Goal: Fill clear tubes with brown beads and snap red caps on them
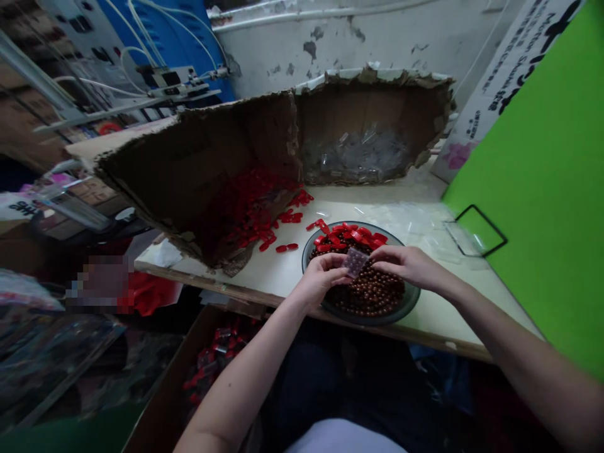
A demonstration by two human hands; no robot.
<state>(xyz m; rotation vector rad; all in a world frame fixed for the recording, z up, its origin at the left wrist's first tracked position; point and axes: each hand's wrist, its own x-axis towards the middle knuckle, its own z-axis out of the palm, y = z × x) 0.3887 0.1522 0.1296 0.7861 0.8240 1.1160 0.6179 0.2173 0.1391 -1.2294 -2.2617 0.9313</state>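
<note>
My left hand (324, 275) pinches a small clear plastic case (356, 262) between thumb and fingers, holding it tilted above a grey bowl (413, 303). At the right edge of that case, my right hand (409, 264) has its thumb and fingertips drawn together; whatever is between them is too small to tell. Shiny brown beads (372, 294) fill the bowl below both hands. Red plastic caps (352, 235) lie on top of the beads toward the back of the bowl.
A torn cardboard box (198, 151) on the table (264, 277) spills red caps (255, 201). Another torn cardboard section (377, 113) holds clear plastic pieces (363, 154). A green panel (542, 189) stands right. Below left, a carton contains red-capped clear cases (221, 343).
</note>
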